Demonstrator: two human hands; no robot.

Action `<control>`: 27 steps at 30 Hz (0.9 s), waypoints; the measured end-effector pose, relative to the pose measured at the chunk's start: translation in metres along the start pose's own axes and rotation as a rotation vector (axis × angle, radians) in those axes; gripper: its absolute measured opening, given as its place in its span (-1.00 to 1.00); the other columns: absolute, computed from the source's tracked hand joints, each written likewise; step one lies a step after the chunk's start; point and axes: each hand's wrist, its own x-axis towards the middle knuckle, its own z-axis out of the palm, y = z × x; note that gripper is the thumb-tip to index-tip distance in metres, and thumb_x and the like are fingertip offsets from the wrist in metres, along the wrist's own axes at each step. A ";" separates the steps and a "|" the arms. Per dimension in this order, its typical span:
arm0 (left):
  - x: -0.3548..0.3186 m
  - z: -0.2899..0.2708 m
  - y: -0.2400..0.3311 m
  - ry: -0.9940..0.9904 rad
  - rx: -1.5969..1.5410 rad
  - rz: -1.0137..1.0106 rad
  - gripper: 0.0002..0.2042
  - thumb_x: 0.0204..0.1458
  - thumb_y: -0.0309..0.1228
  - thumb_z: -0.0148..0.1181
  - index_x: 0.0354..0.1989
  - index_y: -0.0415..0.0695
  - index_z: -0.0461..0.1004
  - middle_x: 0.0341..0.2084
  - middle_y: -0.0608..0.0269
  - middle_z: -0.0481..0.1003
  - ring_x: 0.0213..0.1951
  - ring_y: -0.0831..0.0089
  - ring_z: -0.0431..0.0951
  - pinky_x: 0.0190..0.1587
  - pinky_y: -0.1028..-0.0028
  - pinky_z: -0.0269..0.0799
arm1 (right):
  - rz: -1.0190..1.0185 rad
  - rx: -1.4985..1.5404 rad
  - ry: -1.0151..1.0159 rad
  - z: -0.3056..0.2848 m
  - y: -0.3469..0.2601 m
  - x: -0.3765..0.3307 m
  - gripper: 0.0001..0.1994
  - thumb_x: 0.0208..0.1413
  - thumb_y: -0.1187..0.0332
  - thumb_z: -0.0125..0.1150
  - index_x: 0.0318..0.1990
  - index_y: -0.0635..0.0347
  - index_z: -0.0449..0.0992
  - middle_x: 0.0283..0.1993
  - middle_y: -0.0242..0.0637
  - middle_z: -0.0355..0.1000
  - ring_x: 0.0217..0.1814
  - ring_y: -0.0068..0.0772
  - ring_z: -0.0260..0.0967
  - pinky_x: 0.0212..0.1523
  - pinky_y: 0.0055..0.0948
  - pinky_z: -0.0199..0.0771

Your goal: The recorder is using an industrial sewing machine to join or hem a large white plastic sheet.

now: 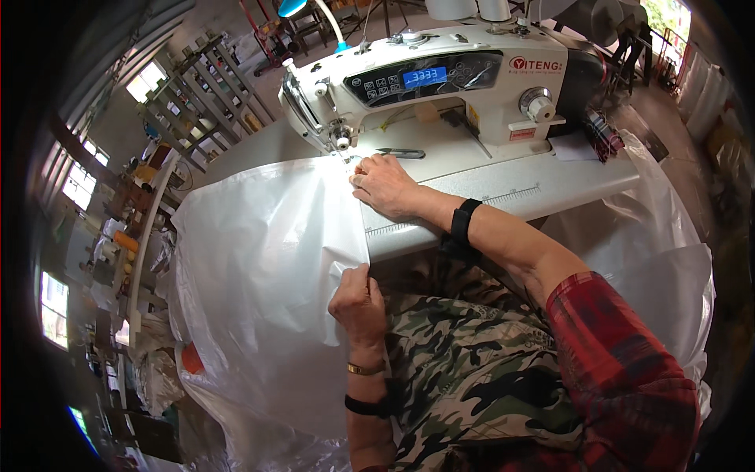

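Observation:
A large white plastic sheet (259,228) lies over the left of the table and hangs down toward me. Its right edge runs from under the needle area of a white sewing machine (440,75) to my left hand. My left hand (359,305) is closed on that edge, pinching it near the table's front. Close to the needle, my right hand (385,186) rests at the sheet's edge with its fingers curled together; whatever they pinch is hidden. Just behind that hand, a small pair of thread snips (399,153) lies on the machine bed.
A ruler scale runs along the table's front edge (503,200). More clear plastic sheeting (653,291) hangs at the right. A bundle of plaid cloth (602,135) sits by the machine's right end. A lamp (292,8) stands above, and a metal rack (206,98) is behind at left.

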 end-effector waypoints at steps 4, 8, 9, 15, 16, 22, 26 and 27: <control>0.011 -0.003 0.000 -0.069 0.129 0.007 -0.87 -0.10 -0.61 0.20 -0.35 -0.19 0.50 -0.47 0.10 0.46 -0.42 0.05 0.51 -0.38 0.25 0.39 | 0.016 -0.003 -0.007 0.002 0.000 0.001 -0.66 0.23 0.14 0.06 0.02 0.10 0.56 0.04 -0.22 0.39 0.17 -0.20 0.24 0.21 -0.16 0.13; 0.024 0.000 -0.008 -0.101 0.187 0.021 -0.91 -0.10 -0.59 0.21 -0.39 -0.18 0.48 -0.46 0.12 0.47 -0.42 0.04 0.51 -0.37 0.23 0.39 | 0.016 0.007 -0.014 0.001 -0.003 -0.001 -0.65 0.21 0.13 0.09 0.02 0.10 0.55 0.06 -0.19 0.39 0.17 -0.16 0.24 0.23 -0.12 0.12; 0.031 0.000 -0.010 -0.116 0.200 0.062 -0.94 -0.06 -0.56 0.19 -0.44 -0.18 0.42 -0.48 0.10 0.44 -0.44 0.03 0.50 -0.39 0.20 0.38 | 0.017 0.015 -0.011 0.001 -0.004 -0.001 -0.63 0.20 0.12 0.08 0.04 0.11 0.54 0.06 -0.17 0.38 0.20 -0.14 0.23 0.24 -0.09 0.10; 0.073 0.015 -0.025 -0.198 0.298 0.115 -0.90 -0.02 -0.53 0.15 -0.52 -0.21 0.38 -0.51 0.03 0.45 -0.46 -0.01 0.50 -0.39 0.12 0.38 | 0.055 0.022 -0.033 -0.002 -0.005 -0.001 -0.61 0.21 0.13 0.07 0.09 0.12 0.50 0.12 -0.13 0.36 0.25 -0.13 0.18 0.30 -0.05 0.04; 0.082 0.018 -0.027 -0.215 0.323 0.117 -0.90 -0.02 -0.53 0.15 -0.53 -0.21 0.40 -0.51 0.01 0.46 -0.46 -0.01 0.51 -0.37 0.11 0.39 | 0.058 0.027 -0.033 -0.003 -0.006 -0.001 -0.61 0.21 0.13 0.07 0.09 0.12 0.50 0.12 -0.13 0.36 0.25 -0.13 0.18 0.30 -0.05 0.04; 0.132 0.044 -0.042 -0.237 0.392 0.121 -0.91 -0.08 -0.54 0.15 -0.54 -0.26 0.56 -0.54 -0.09 0.54 -0.43 -0.06 0.57 -0.31 0.12 0.48 | 0.062 0.027 0.032 0.001 -0.004 -0.002 -0.65 0.20 0.18 0.05 0.03 0.16 0.54 0.08 -0.17 0.37 0.24 -0.15 0.19 0.24 -0.05 0.09; 0.151 0.059 -0.050 -0.225 0.407 0.058 -0.90 -0.08 -0.53 0.15 -0.50 -0.26 0.59 -0.54 -0.13 0.54 -0.42 -0.07 0.58 -0.29 0.12 0.49 | 0.048 -0.016 0.038 0.004 -0.007 0.001 -0.69 0.14 0.31 0.06 0.01 0.14 0.54 0.05 -0.18 0.38 0.22 -0.16 0.21 0.23 -0.08 0.10; 0.156 0.062 -0.050 -0.228 0.377 0.012 -0.88 -0.06 -0.47 0.22 -0.53 -0.26 0.57 -0.53 -0.14 0.54 -0.40 -0.09 0.59 -0.27 0.08 0.49 | 0.052 -0.020 0.068 0.004 -0.007 0.002 -0.69 0.12 0.35 0.06 0.00 0.14 0.55 0.05 -0.19 0.38 0.21 -0.17 0.22 0.24 -0.08 0.09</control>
